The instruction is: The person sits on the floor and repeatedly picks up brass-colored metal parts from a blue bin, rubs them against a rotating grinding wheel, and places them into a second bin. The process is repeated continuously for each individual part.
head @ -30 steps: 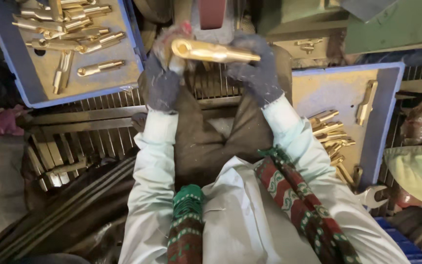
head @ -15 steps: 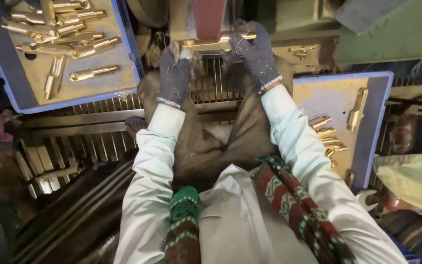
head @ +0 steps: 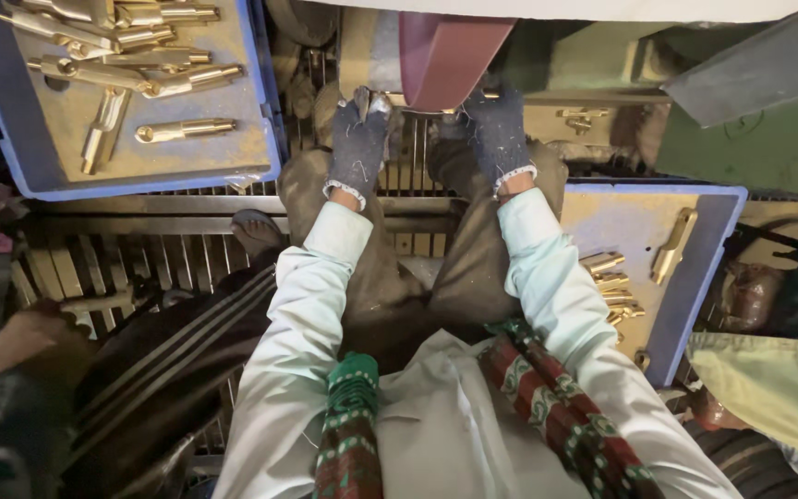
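Brass part (head: 397,98): I see only slivers of it — held under the maroon belt (head: 445,46), between both hands.
Left hand (head: 358,143): gloved, closed on the part's left end.
Right hand (head: 499,134): gloved, closed on the right end, just beside the belt.
Left tray (head: 265,111): blue, up left, holding many brass pieces (head: 154,83).
Right tray (head: 708,268): blue, beside my right sleeve — a few brass pieces (head: 613,282) inside.
Grating (head: 122,249): metal slats below the left tray.
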